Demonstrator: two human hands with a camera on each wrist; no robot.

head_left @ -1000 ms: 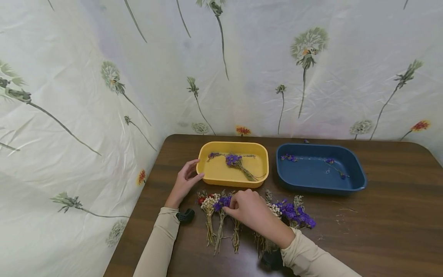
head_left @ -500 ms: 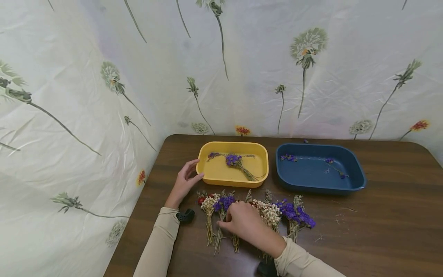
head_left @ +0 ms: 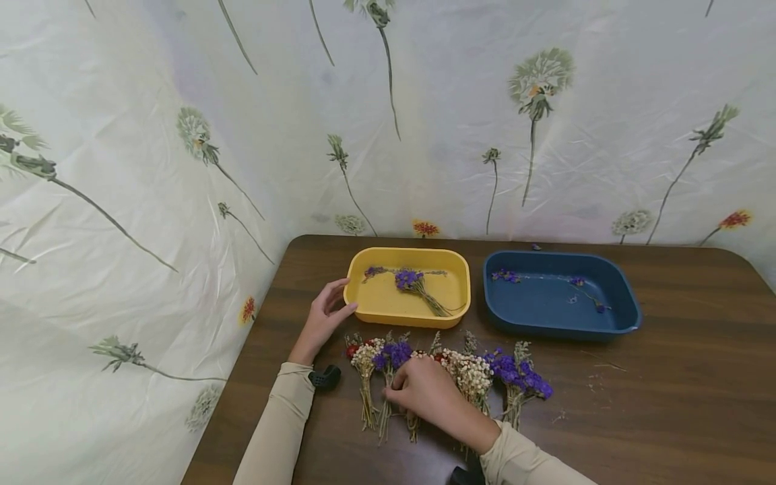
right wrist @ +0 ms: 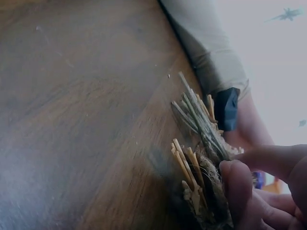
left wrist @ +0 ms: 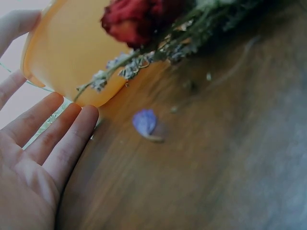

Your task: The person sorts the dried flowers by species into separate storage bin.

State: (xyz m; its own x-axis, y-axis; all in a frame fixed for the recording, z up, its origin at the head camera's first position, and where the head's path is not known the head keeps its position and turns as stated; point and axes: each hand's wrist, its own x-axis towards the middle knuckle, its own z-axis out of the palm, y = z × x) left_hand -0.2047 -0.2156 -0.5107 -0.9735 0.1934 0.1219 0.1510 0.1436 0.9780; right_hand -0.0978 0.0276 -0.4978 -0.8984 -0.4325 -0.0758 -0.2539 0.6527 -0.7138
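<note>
With thumb and fingertips my right hand (head_left: 435,396) pinches the stems of a bundle of purple dried flowers (head_left: 395,353), which lies on the table. Up close in the right wrist view, the stems (right wrist: 207,125) pass between the fingertips, beside another tied bundle's stems. My left hand (head_left: 321,322) rests against the left end of the yellow tray (head_left: 406,318), thumb and fingers spread. Straight fingers (left wrist: 67,146) show beside the tray wall in the left wrist view. Inside that tray lie a small purple bunch (head_left: 409,279) and loose sprigs.
A blue tray (head_left: 560,328) with purple sprigs stands at the right. Flanking the right hand are a red-and-white bundle (head_left: 367,353), a white-flowered bundle (head_left: 469,372) and a purple bundle (head_left: 518,372). A loose petal (left wrist: 145,122) and bits of debris lie on the wooden table (head_left: 685,377).
My right hand has shifted slightly left and down to the purple bundle's stems, uncovering the white flowers, and its fingertips have come together there. The left hand stays at the yellow tray.
</note>
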